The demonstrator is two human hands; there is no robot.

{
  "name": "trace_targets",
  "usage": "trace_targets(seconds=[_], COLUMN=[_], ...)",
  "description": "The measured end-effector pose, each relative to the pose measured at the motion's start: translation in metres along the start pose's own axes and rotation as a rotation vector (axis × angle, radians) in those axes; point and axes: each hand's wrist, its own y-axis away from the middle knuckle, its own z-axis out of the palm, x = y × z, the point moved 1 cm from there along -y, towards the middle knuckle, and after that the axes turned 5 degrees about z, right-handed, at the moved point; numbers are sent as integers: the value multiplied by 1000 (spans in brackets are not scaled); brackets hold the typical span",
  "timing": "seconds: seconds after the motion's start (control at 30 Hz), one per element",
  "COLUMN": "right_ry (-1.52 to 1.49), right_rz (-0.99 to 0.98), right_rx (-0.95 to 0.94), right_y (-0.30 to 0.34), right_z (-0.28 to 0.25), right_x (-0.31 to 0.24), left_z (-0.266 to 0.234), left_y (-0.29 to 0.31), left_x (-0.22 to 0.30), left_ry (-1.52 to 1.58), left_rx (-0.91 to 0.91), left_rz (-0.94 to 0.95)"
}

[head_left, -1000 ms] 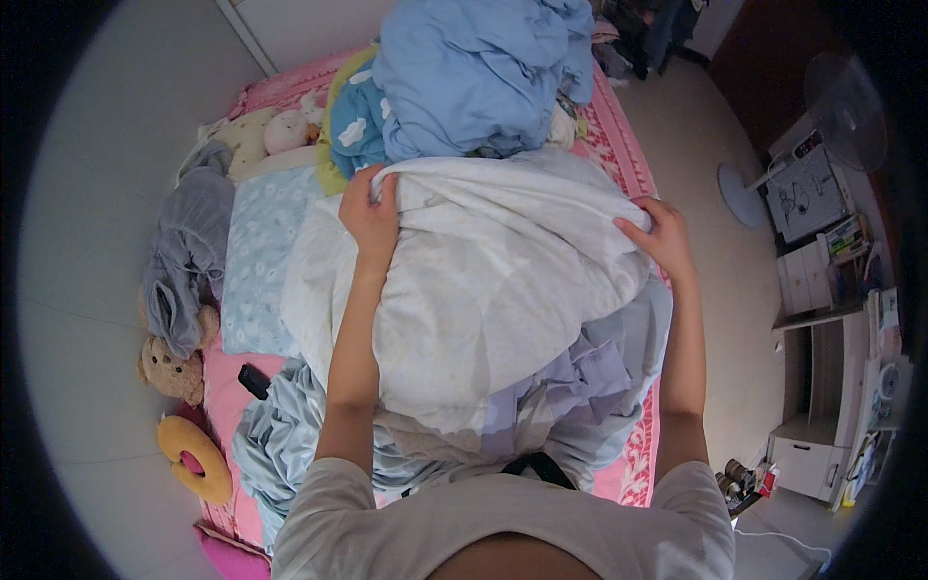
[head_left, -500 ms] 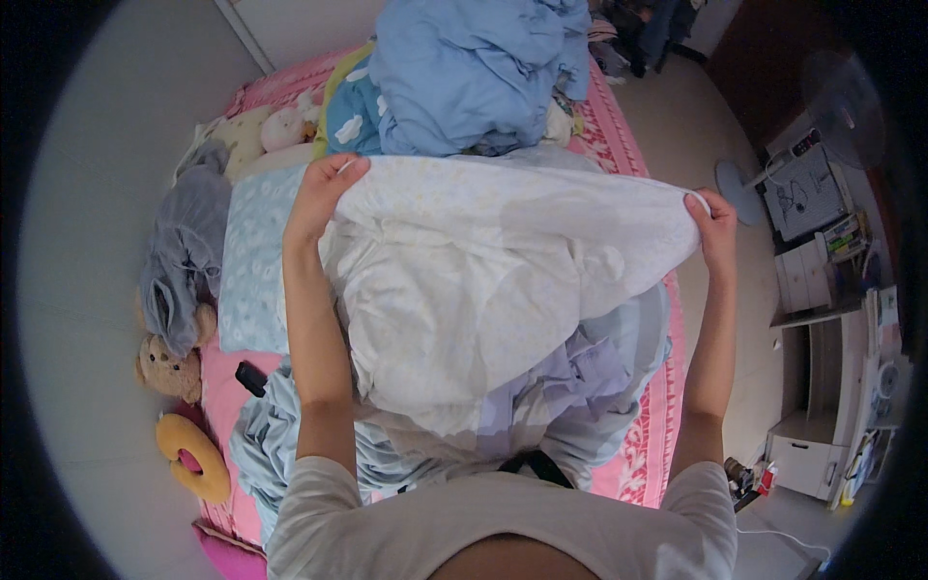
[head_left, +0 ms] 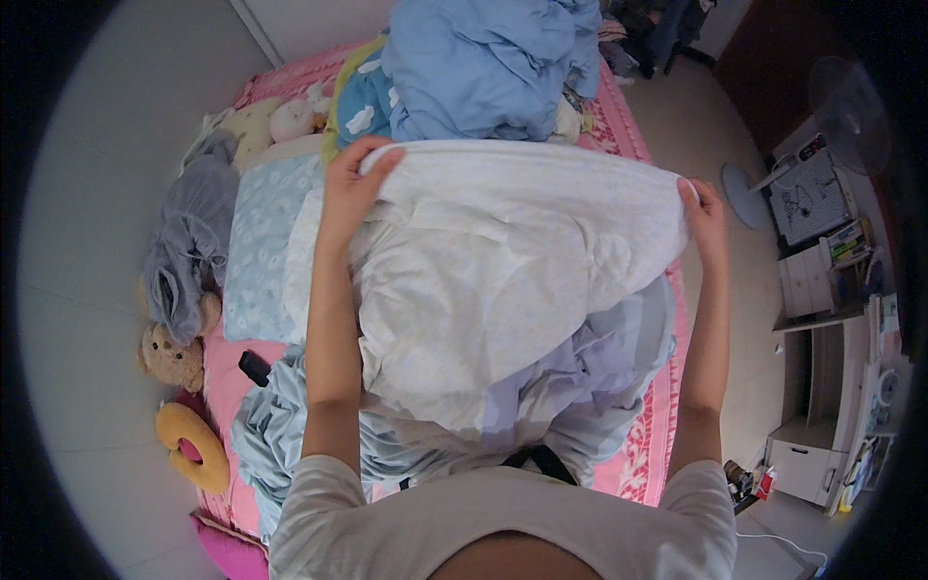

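Observation:
A large white bed sheet (head_left: 483, 261) with a faint small pattern spreads across the middle of the bed, its upper edge lifted between my hands. At that edge's left end, my left hand (head_left: 365, 179) is closed on the fabric, thumb over it. My right hand (head_left: 704, 208) pinches the right end, out past the bed's right side. Below the edge, the sheet hangs in loose folds, overlapping a crumpled lavender-grey cloth (head_left: 570, 372) and a light blue bedding heap (head_left: 275, 425) nearer me. What lies underneath is hidden.
A blue quilt (head_left: 483, 77) is piled at the far end. On the left are a pale blue pillow (head_left: 275, 251), grey plush (head_left: 188, 246), teddy bear (head_left: 174, 358), orange ring cushion (head_left: 193, 449) and small black object (head_left: 254, 367). A fan (head_left: 846, 116) and white cabinet (head_left: 807, 459) stand right.
My left hand has moved right, and the hands are a little closer together. The sheet's upper edge has risen slightly and its folds have shifted.

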Motion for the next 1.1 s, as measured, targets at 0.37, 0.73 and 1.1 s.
trace_targets(seconds=[0.37, 0.73, 1.1], right_ry=[121, -88, -357], right_rz=[-477, -178, 51], right_rx=[-549, -252, -39], right_y=[51, 22, -6], right_z=[136, 105, 96], right_x=[-152, -102, -71], left_z=[68, -52, -93], left_y=[1, 30, 120], left_x=[84, 27, -13], left_ry=[-288, -394, -395], left_rx=[-276, -411, -95], left_rz=[469, -295, -434])
